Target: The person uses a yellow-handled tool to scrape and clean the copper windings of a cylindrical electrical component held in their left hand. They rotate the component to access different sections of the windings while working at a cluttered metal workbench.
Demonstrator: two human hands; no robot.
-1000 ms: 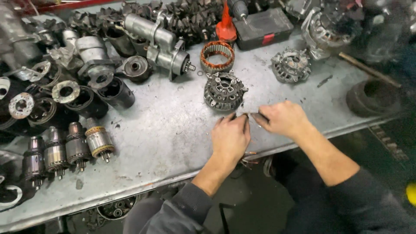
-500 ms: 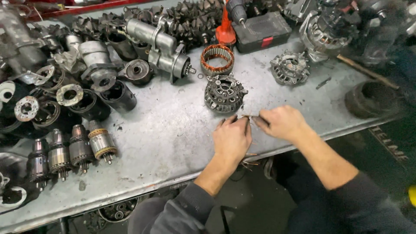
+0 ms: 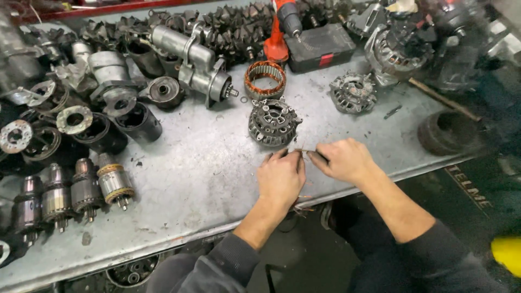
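Both hands meet on the bench [image 3: 206, 179] near its front edge. Left hand [image 3: 281, 178] lies knuckles up, fingers curled, pinching a thin metal piece [image 3: 302, 151]; right hand [image 3: 343, 159] pinches its other end, looks like a small pin or wire, too small to tell. Alternator housing [image 3: 273, 122] sits just behind, copper stator ring [image 3: 265, 79] further back

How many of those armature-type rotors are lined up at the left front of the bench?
4, side by side near the bench's front edge: armature with the copper band, then and leftwards. More may be hidden beyond the left edge.
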